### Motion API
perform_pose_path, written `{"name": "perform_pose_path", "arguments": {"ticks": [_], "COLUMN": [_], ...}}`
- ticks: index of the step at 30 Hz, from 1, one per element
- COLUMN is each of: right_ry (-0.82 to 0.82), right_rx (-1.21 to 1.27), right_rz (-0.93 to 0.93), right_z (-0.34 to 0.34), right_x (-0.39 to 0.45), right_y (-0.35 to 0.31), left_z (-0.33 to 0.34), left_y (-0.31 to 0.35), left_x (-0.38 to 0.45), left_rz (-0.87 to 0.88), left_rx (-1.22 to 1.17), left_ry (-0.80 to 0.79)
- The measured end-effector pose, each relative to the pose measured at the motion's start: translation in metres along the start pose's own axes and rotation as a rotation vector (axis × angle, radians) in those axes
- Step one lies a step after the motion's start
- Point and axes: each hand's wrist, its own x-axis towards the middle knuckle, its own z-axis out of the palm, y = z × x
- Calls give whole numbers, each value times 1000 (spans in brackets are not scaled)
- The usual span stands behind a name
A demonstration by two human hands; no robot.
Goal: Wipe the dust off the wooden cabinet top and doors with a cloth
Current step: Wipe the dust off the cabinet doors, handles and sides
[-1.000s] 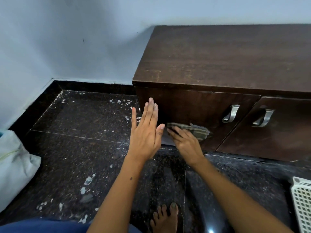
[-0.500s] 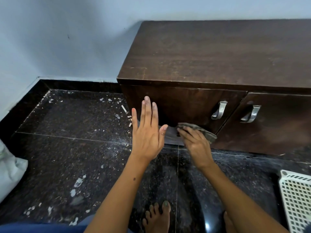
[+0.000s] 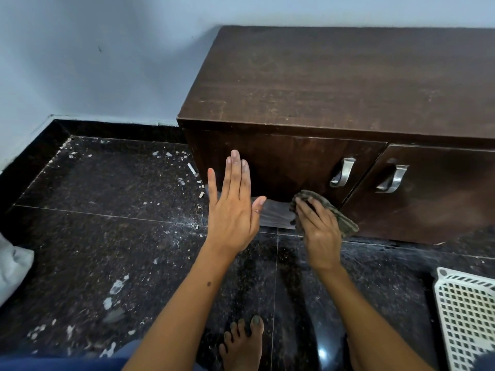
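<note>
The dark wooden cabinet has a dusty, streaked top (image 3: 334, 81) and two doors, the left door (image 3: 289, 162) and the right door (image 3: 442, 199), each with a metal handle. My right hand (image 3: 318, 231) presses a crumpled grey-green cloth (image 3: 342, 219) against the bottom of the left door, fingers laid over it. The cloth sticks out above and to the right of that hand. My left hand (image 3: 233, 207) is held flat with straight fingers at the left door's left edge and holds nothing. I cannot tell if it touches the wood.
The dark speckled floor (image 3: 107, 236) carries white flakes and dust left of the cabinet. A white plastic basket (image 3: 468, 317) sits at the lower right. A pale bag (image 3: 13, 271) lies at the left edge. My bare foot (image 3: 241, 344) stands below the hands.
My right hand has slid the cloth to the right along the bottom of the left door. My left hand keeps its flat pose. The view has shifted a little.
</note>
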Motion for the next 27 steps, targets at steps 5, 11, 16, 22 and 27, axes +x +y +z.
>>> {"name": "perform_pose_path", "arguments": {"ticks": [5, 11, 16, 22, 27], "right_ry": [-140, -138, -59, -136, 123], "right_rx": [13, -82, -6, -89, 25], "right_rz": [-120, -72, -98, -123, 87], "right_z": [17, 7, 15, 5, 2], "right_x": [3, -17, -9, -23, -12], "right_y": [-20, 22, 7, 30, 17], "left_z": [-2, 4, 9, 11, 11], "left_y": [5, 2, 3, 2, 3], "left_x": [0, 1, 0, 1, 0], "left_rz": [-13, -11, -14, -8, -15], "left_rx": [-8, -17, -11, -11, -17], "left_ry": [-20, 23, 23, 51, 51]}}
